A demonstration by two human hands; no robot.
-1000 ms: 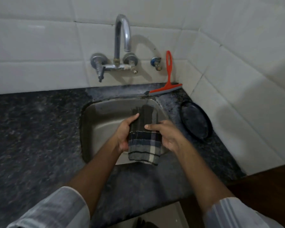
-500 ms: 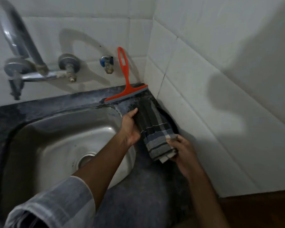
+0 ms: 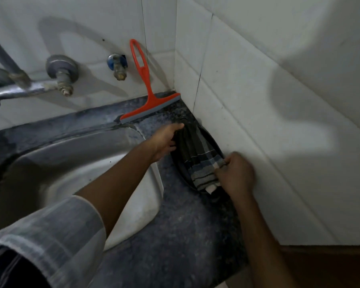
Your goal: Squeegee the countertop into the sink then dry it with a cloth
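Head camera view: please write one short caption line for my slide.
Both hands, left hand and right hand, hold a striped cloth over a dark plate beside the sink.

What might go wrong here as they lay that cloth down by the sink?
The cloth is being laid over a dark plate against the wall, so wiping may drag or tip the plate. The left hand works close to the squeegee leaning on the tiles; a bump could knock it into the sink.
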